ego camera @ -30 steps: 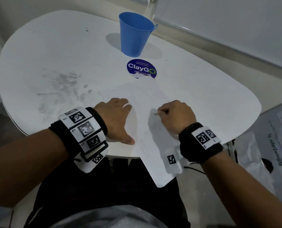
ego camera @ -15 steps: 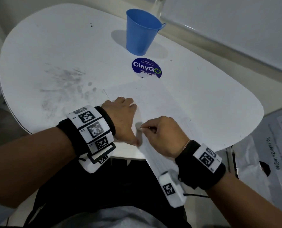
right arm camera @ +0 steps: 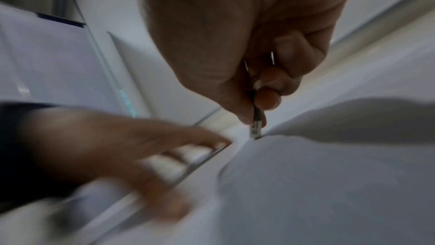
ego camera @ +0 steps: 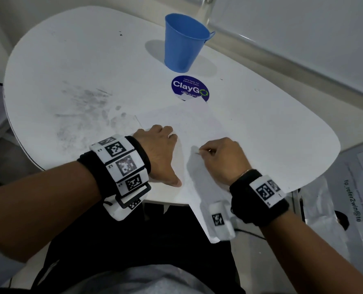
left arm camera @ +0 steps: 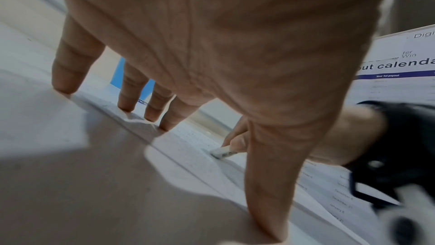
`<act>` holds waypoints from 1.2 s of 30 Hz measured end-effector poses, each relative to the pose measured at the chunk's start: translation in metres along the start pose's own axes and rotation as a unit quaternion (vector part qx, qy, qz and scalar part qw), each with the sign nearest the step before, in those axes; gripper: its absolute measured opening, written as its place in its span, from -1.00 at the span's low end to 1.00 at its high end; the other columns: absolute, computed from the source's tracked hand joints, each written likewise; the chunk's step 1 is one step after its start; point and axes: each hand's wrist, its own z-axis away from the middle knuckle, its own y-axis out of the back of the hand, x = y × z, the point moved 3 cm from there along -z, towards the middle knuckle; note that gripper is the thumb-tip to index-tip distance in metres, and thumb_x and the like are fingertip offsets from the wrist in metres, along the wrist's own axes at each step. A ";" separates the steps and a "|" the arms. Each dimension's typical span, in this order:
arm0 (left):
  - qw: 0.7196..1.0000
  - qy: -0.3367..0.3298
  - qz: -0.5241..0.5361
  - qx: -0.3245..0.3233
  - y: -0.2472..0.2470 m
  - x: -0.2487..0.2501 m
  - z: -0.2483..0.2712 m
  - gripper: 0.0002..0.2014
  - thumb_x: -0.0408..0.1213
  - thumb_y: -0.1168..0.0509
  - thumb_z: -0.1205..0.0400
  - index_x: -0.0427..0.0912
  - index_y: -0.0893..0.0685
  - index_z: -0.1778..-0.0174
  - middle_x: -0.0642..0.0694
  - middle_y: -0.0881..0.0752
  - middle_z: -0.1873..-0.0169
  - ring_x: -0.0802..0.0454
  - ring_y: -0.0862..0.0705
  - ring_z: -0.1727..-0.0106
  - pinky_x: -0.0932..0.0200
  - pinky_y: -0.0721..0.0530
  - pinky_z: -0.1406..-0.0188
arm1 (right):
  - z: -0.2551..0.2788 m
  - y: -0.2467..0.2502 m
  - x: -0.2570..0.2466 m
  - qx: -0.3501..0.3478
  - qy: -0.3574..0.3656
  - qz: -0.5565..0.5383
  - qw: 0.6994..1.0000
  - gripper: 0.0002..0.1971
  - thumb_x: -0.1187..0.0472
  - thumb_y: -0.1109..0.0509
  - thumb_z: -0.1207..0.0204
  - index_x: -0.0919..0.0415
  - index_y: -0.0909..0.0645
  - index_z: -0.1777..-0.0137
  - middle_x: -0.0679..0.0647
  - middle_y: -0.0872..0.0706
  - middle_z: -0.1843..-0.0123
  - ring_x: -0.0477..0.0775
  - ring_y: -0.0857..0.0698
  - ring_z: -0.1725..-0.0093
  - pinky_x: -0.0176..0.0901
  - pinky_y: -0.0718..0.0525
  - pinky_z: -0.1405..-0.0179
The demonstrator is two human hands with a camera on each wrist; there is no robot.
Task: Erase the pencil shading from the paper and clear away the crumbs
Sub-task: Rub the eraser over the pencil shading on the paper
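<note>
The paper (ego camera: 197, 132) lies at the centre of the head view on the worktop (ego camera: 261, 128), its near corner overhanging the edge. The left hand (ego camera: 161, 153) presses it flat with spread fingers. The right hand (ego camera: 220, 158) pinches a small eraser (left arm camera: 222, 152) against the sheet. Rubbing looks underway; faint specks remain, so clearing crumbs appears undone.

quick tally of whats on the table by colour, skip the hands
Blue: 2 - the cup and the round ClayGo sticker
White: 2 - the sheet of paper and the small eraser pinched by the right hand against that sheet, while the left hand holds the sheet down
Total: 4
</note>
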 end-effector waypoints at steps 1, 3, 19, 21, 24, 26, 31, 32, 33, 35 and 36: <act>1.000 0.000 0.002 0.000 0.000 0.000 0.000 0.12 0.56 -0.30 -0.35 -0.12 -0.20 -0.67 -0.02 -0.21 -0.65 -0.04 -0.19 -0.67 -0.15 -0.45 -0.50 | 0.008 -0.006 -0.009 -0.025 0.029 0.007 0.999 -0.82 0.17 -0.37 -0.61 0.08 -0.82 0.09 -0.01 -0.84 0.19 0.05 -0.76 0.18 -0.14 -0.70 0.11; 1.000 0.001 0.007 0.002 0.000 -0.001 -0.001 0.13 0.59 -0.27 -0.32 -0.12 -0.21 -0.66 -0.02 -0.22 -0.64 -0.04 -0.21 -0.66 -0.15 -0.46 -0.48 | 0.025 -0.016 -0.023 -0.071 0.073 0.007 0.995 -0.81 0.14 -0.37 -0.61 0.06 -0.83 0.08 -0.02 -0.84 0.20 0.04 -0.76 0.20 -0.10 -0.71 0.12; 1.000 0.014 0.005 0.005 0.001 0.003 -0.003 0.10 0.51 -0.36 -0.34 -0.11 -0.22 -0.67 0.00 -0.21 -0.65 -0.02 -0.22 -0.67 -0.15 -0.49 -0.47 | -0.008 0.011 0.012 0.020 -0.028 0.009 0.999 -0.82 0.20 -0.37 -0.59 0.10 -0.83 0.10 0.03 -0.84 0.14 0.13 -0.77 0.08 -0.08 -0.70 0.00; 1.000 0.011 0.009 -0.002 0.002 0.002 -0.003 0.14 0.55 -0.34 -0.31 -0.12 -0.22 -0.66 -0.01 -0.22 -0.64 -0.03 -0.22 -0.67 -0.14 -0.50 -0.44 | 0.012 -0.007 -0.010 -0.035 0.041 0.024 0.998 -0.81 0.15 -0.37 -0.60 0.10 -0.83 0.10 0.02 -0.83 0.20 0.09 -0.75 0.17 -0.11 -0.69 0.10; 1.000 0.009 0.011 0.000 0.003 0.001 -0.004 0.14 0.57 -0.31 -0.29 -0.12 -0.23 -0.65 -0.01 -0.23 -0.63 -0.03 -0.23 -0.66 -0.14 -0.52 -0.41 | 0.022 -0.012 -0.014 -0.072 0.059 0.017 0.996 -0.82 0.14 -0.38 -0.60 0.04 -0.83 0.07 -0.04 -0.84 0.19 0.02 -0.75 0.20 -0.16 -0.67 0.12; 1.000 0.012 0.008 0.002 0.003 0.002 -0.003 0.10 0.52 -0.35 -0.34 -0.11 -0.22 -0.66 0.00 -0.21 -0.64 -0.03 -0.22 -0.67 -0.14 -0.50 -0.44 | 0.001 0.004 0.006 -0.015 0.001 0.013 1.000 -0.82 0.18 -0.38 -0.59 0.05 -0.84 0.05 -0.02 -0.85 0.10 0.05 -0.77 0.09 -0.20 -0.65 0.04; 1.000 0.013 0.010 -0.003 0.002 0.003 -0.003 0.12 0.55 -0.31 -0.30 -0.13 -0.24 -0.65 -0.02 -0.23 -0.64 -0.04 -0.23 -0.66 -0.13 -0.52 -0.42 | 0.022 -0.009 -0.012 -0.061 0.058 0.010 0.996 -0.82 0.16 -0.38 -0.59 0.08 -0.83 0.09 -0.03 -0.83 0.22 0.03 -0.75 0.21 -0.12 -0.70 0.12; 1.000 0.013 0.010 -0.005 0.002 0.003 -0.003 0.14 0.56 -0.30 -0.29 -0.13 -0.24 -0.65 -0.03 -0.23 -0.64 -0.05 -0.23 -0.66 -0.13 -0.52 -0.41 | 0.031 -0.015 -0.016 -0.091 0.066 -0.003 0.994 -0.83 0.15 -0.39 -0.59 0.06 -0.83 0.09 -0.08 -0.81 0.26 -0.04 -0.73 0.25 -0.15 -0.68 0.15; 1.000 0.014 0.010 -0.006 0.002 0.003 -0.003 0.14 0.56 -0.30 -0.30 -0.14 -0.24 -0.65 -0.04 -0.23 -0.64 -0.05 -0.23 -0.66 -0.13 -0.51 -0.41 | 0.031 -0.014 -0.014 -0.101 0.062 -0.008 0.993 -0.84 0.15 -0.40 -0.59 0.04 -0.83 0.08 -0.12 -0.79 0.28 -0.09 -0.71 0.27 -0.20 -0.66 0.17; 1.000 0.015 0.011 -0.006 0.003 0.003 -0.003 0.12 0.53 -0.34 -0.33 -0.13 -0.23 -0.66 -0.03 -0.22 -0.65 -0.05 -0.21 -0.67 -0.14 -0.50 -0.45 | 0.012 -0.005 0.000 -0.059 0.020 -0.016 0.998 -0.84 0.16 -0.40 -0.60 0.04 -0.84 0.08 -0.12 -0.81 0.22 -0.12 -0.73 0.20 -0.28 -0.61 0.16; 1.000 0.015 0.015 -0.008 0.003 0.003 -0.003 0.11 0.51 -0.36 -0.34 -0.12 -0.22 -0.67 -0.02 -0.21 -0.65 -0.04 -0.20 -0.68 -0.15 -0.48 -0.47 | 0.005 0.001 0.006 -0.034 0.000 -0.018 0.999 -0.83 0.17 -0.39 -0.60 0.04 -0.83 0.08 -0.11 -0.82 0.18 -0.09 -0.75 0.16 -0.30 -0.59 0.17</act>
